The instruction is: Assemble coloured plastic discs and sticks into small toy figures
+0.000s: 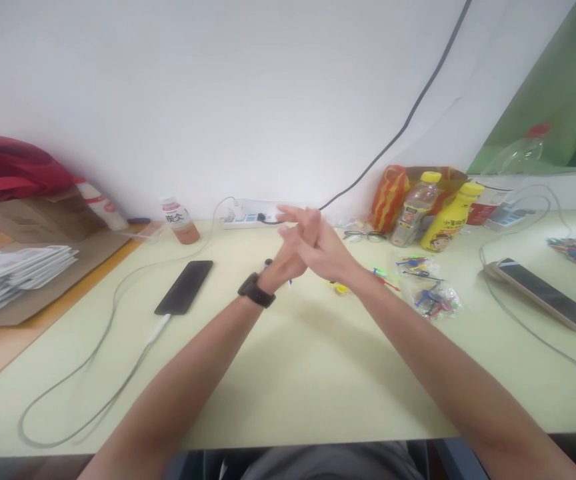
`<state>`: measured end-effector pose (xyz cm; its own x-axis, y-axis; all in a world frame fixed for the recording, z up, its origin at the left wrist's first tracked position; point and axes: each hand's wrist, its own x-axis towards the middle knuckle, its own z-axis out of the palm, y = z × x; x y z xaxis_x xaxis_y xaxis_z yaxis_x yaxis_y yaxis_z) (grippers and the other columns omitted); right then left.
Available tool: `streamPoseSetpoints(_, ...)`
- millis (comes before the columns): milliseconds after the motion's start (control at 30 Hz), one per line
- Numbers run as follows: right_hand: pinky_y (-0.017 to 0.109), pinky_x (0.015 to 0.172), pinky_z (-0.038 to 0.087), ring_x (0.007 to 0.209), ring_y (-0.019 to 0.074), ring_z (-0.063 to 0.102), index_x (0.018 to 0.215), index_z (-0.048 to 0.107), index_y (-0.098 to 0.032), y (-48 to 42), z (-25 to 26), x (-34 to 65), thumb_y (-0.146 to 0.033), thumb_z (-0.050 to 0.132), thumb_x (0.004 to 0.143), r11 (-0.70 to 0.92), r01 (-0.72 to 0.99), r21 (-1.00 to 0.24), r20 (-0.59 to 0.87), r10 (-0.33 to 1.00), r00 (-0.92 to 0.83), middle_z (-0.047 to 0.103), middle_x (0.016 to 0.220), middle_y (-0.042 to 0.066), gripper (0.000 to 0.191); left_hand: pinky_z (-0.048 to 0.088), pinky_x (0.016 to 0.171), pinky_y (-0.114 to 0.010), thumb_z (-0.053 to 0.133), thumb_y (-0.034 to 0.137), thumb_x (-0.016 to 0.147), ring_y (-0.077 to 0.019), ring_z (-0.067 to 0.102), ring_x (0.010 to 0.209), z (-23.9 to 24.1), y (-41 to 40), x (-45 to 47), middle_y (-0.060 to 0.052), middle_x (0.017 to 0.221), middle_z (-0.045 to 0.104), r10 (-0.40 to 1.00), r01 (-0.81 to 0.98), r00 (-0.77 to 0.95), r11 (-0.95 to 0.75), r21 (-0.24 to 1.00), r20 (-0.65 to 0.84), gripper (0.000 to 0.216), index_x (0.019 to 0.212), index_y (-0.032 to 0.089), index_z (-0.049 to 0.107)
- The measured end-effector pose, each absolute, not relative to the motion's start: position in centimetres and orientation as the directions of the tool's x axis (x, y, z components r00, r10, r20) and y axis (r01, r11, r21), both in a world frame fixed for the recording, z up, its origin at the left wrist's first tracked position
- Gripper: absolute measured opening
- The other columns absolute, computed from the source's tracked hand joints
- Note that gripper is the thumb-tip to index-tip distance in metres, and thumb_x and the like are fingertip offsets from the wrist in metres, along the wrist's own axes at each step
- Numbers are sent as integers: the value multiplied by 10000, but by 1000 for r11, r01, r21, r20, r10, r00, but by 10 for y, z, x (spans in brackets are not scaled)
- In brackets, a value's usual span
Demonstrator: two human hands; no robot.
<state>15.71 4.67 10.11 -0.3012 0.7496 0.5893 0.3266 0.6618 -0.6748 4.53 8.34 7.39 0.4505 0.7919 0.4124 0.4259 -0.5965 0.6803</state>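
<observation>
My left hand point(292, 259) and my right hand point(329, 252) meet in the air above the middle of the table, palms crossing and pressed together. Several fingers stretch out toward the left; some of the left hand's fingers are hidden behind the right hand. No object shows between them. A black watch point(257, 291) is on my left wrist. Behind and below the hands lie small colourful plastic pieces, among them a yellow one point(339, 288). To the right are clear bags of similar pieces point(437, 300).
A black phone point(184, 288) on a charging cable lies left, another phone point(543, 293) right. Bottles stand at the back: a brown drink point(181, 223), a clear one point(415, 210) and a yellow one point(452, 219). Glasses point(364, 236) lie near the wall. White packets point(18, 277) are stacked on cardboard.
</observation>
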Motion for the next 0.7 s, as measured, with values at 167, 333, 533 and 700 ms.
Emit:
streamPoseSetpoints(167,517,1154,402,1356,340,546,1496,559,-283,75,95,202,-740,500,960,622,508,-596,452,782,-429,635,1442,93,707,453,821,-392,297,562,1078,-280,626,968,85,102,11,-107,1062,722,706,639,561,-701,317,433,509,1062,198,653)
streamPoseSetpoints(333,408,882,550,1065,306,681,1284,706,-221,101,84,243,-655,805,750,550,621,-558,295,831,-471,739,1192,122,695,402,854,-417,339,486,1066,-324,602,1032,76,119,-14,-134,1059,725,780,816,561,-577,-29,278,438,1021,202,670)
streamPoseSetpoints(533,330,773,494,856,241,665,822,736,-188,119,74,283,-462,589,936,442,777,-447,97,888,-450,740,882,79,331,421,885,-405,435,453,1020,-317,612,1087,61,134,-25,-102,1143,729,840,853,495,-519,62,222,324,1079,221,654)
streamPoseSetpoints(700,326,801,496,943,250,663,887,710,-182,121,68,308,-360,375,1016,360,784,-506,36,917,-397,731,1033,111,401,462,826,-330,490,447,975,-249,658,957,63,136,-26,-82,1111,744,833,791,533,-553,262,149,313,1008,214,697)
